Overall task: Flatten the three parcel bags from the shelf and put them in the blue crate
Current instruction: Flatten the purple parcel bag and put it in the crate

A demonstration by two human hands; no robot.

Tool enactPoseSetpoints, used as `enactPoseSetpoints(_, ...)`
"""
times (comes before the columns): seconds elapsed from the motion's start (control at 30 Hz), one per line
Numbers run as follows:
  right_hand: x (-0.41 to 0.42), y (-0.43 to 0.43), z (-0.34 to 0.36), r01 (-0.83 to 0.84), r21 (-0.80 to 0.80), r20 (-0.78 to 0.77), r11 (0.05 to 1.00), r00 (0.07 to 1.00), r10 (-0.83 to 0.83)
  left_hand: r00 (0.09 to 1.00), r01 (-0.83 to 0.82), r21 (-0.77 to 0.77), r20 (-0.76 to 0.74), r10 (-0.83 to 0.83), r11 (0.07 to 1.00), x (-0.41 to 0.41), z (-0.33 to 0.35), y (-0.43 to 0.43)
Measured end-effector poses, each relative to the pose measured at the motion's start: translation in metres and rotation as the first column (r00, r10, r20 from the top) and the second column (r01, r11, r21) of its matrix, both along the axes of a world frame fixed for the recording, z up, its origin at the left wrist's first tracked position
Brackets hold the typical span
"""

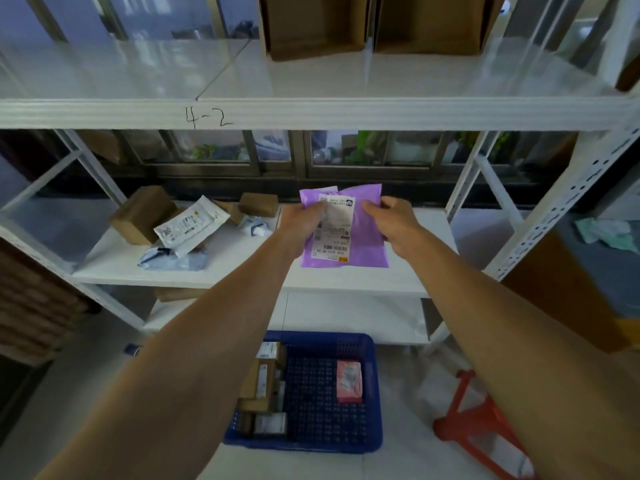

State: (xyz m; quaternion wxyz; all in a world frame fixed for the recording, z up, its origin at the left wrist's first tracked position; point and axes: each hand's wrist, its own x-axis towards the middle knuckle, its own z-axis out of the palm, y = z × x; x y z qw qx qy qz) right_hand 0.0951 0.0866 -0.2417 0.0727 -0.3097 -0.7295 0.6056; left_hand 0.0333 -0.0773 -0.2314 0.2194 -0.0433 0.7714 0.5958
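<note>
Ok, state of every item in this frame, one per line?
Purple bag: held over the shelf by both hands.
Left hand: gripping its left edge.
Right hand: gripping its right edge.
White bag: lying on shelf.
Blue crate: on floor, partly filled with boxes.

Your left hand (304, 221) covers the left part of the purple bag's (367, 237) label (334, 233), whose print is too small to read. Your forearm hides the blue crate's (375, 393) left rim.
</note>
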Motion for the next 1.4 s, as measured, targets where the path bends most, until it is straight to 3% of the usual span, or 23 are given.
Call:
enactPoseSetpoints(0.4,0.006,-0.001,-0.101,0.020,-0.038,0.109,0.999,0.994,-0.015,0.992,-0.009,-0.121,0.125,0.025,0.993,0.008,-0.093,0.001)
enactPoseSetpoints(0.57,0.001,0.002,-0.163,0.014,-0.011,0.143,1.000,0.990,-0.012,0.994,-0.007,-0.154,0.109,0.024,0.988,0.003,-0.161,0.013)
enactPoseSetpoints(0.77,0.009,0.005,-0.250,-0.093,-0.064,0.230,0.994,0.967,0.105,0.993,-0.021,-0.163,0.114,0.040,0.986,0.009,-0.262,0.018)
enactPoseSetpoints(1.4,0.027,0.005,-0.735,-0.115,-0.006,0.268,0.993,0.957,0.112,0.993,-0.015,-0.093,0.114,0.026,0.996,0.017,-0.751,0.014)
